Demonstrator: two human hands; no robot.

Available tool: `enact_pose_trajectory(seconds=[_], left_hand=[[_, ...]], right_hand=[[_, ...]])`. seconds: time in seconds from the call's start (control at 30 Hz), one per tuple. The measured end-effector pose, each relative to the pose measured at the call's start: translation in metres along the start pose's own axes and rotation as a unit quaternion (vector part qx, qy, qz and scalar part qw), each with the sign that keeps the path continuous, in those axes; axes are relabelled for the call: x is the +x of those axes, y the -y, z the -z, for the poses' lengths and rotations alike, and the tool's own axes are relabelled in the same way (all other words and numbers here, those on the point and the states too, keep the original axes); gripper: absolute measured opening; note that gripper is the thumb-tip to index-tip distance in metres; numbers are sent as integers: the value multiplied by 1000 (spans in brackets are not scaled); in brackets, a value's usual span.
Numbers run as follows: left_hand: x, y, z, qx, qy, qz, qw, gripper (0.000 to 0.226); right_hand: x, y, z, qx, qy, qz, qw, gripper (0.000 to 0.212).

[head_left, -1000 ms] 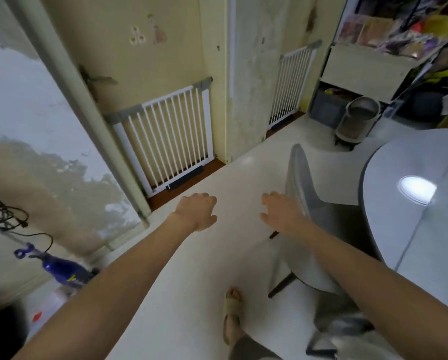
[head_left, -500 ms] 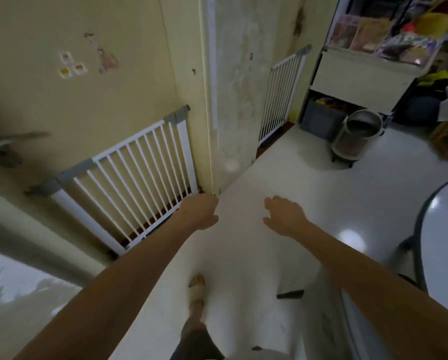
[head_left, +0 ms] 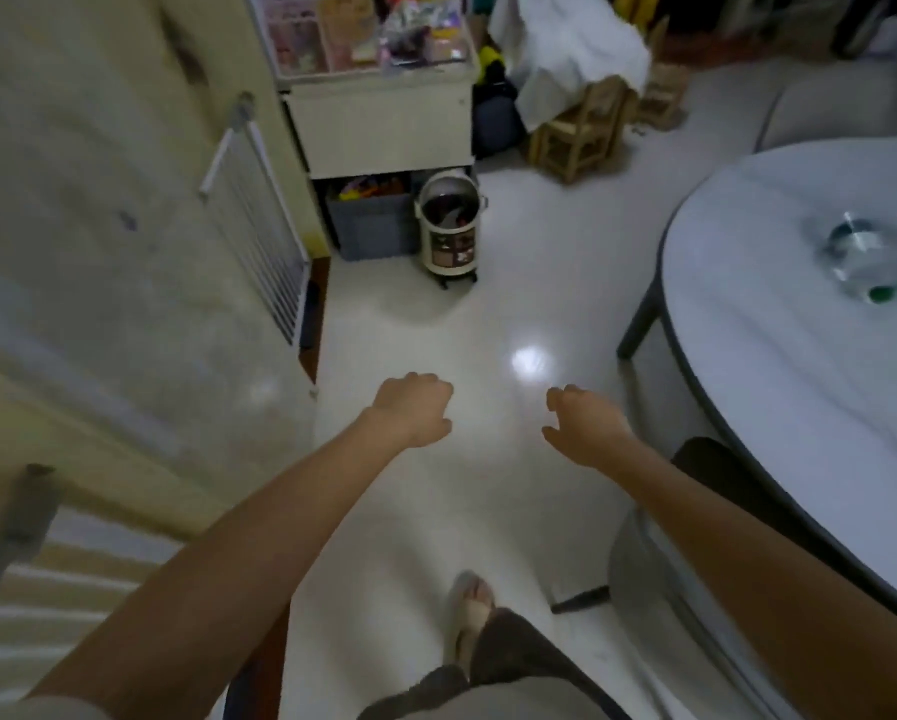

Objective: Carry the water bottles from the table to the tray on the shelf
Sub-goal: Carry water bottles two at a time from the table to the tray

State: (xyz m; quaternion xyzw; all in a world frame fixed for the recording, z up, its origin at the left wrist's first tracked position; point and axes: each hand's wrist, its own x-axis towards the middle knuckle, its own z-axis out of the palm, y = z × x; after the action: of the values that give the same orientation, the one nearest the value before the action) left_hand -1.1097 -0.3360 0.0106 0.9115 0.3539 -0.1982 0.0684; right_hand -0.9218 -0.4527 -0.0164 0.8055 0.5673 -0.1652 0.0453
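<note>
A clear water bottle [head_left: 864,262] with a green cap lies on its side on the round white table [head_left: 779,356] at the right. My left hand [head_left: 412,410] hangs over the floor with fingers curled and nothing in it. My right hand [head_left: 584,426] is beside it, fingers loosely apart and empty, left of the table's edge and well short of the bottle. The shelf tray is not in view.
A white baby gate [head_left: 259,220] lines the left wall. A cream cabinet [head_left: 378,127] stands at the back, with a grey bin [head_left: 371,226] and a small round pail [head_left: 451,231] below it. Beyond stand wooden stools [head_left: 584,129]. A grey chair [head_left: 654,574] sits by the table.
My view has swung to the right: the near gate slid off to the left, and the table with the bottle came into sight. Both hands stay empty in front of me.
</note>
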Motion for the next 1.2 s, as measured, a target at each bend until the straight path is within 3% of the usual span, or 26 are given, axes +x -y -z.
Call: enact_pose_trajectory(seconds=[0.33,0.63,0.93,1.2], left_hand=[[236,-60,100,72,-22,-191,979,39],[407,-171,171,117,-28,-345,931,42],[556,-323,242,196,-26,-509,838,41],[640,-445,263,216,-18,-580,785,43]], right_hand=[[116,-138,44,77,-13,-199,977,36],[161,-268,73,130,-32,-368,920,37],[180,-396,104,209,-70,-558,800,35],[189,-498,98,311,-133,-652,678,38]])
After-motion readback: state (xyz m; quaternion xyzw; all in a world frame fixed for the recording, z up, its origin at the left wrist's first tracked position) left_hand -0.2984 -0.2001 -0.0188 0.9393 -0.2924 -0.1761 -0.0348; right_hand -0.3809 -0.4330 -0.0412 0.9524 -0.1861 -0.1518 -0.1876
